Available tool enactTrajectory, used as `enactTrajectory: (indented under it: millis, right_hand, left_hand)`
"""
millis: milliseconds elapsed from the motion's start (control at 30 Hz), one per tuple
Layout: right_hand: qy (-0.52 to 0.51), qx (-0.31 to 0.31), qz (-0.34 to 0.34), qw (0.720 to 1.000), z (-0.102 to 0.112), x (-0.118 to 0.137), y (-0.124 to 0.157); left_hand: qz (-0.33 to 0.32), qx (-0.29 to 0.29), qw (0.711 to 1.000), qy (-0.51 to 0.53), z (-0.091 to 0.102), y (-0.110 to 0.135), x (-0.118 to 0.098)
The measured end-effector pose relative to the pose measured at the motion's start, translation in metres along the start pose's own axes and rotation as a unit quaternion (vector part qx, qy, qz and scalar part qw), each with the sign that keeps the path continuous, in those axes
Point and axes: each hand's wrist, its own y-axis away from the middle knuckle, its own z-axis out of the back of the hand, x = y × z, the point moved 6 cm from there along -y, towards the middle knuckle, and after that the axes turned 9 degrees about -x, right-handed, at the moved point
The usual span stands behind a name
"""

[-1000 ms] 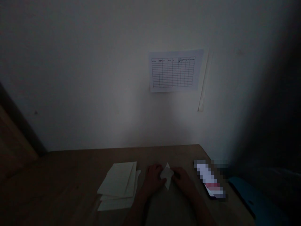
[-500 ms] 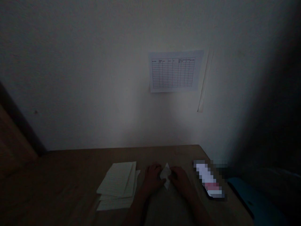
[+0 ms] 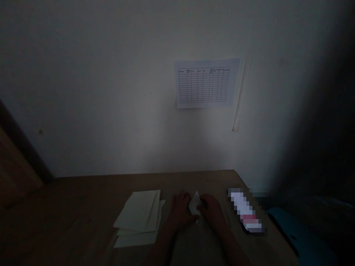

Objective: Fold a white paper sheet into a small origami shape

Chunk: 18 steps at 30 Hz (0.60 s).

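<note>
On the wooden table (image 3: 69, 207) in front of me, a loose stack of pale paper sheets (image 3: 137, 216) lies just left of my hands, its top sheet creased lengthwise and the lower sheets poking out unevenly at the edges. To the right, a phone (image 3: 244, 210) lies at an angle near the table's right edge, its surface blurred out, so I can't make out any detail on it. Beyond that, a blue object (image 3: 301, 236) sits low in the dark at the right, too shadowed for me to say what it is. Ahead, a printed grid sheet (image 3: 206, 83) hangs on the wall (image 3: 111, 92), with a pale vertical strip (image 3: 242, 94) just to its right. The room is dim. My forearms come in from the bottom of the view and angle inward, so my left hand (image 3: 181, 212) and right hand (image 3: 212, 210) sit close together near the table's middle. Between them is a small piece of folded white paper (image 3: 195, 205), its point aimed away from me. Both hands touch it from either side, but in this light I can't tell whether they're pinching it or pressing it against the table.
</note>
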Motion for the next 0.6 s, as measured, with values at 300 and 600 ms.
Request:
enactTrajectory:
  millis: [300, 600]
  right_hand:
    - [0.029, -0.016, 0.0, 0.999, 0.007, 0.012, 0.002]
    - [-0.039, -0.001, 0.024, 0.999, 0.003, -0.005, -0.001]
  left_hand:
    - [-0.01, -0.009, 1.0, 0.012, -0.006, -0.001, 0.005]
    - [0.002, -0.007, 1.0, 0.014, -0.003, -0.001, 0.003]
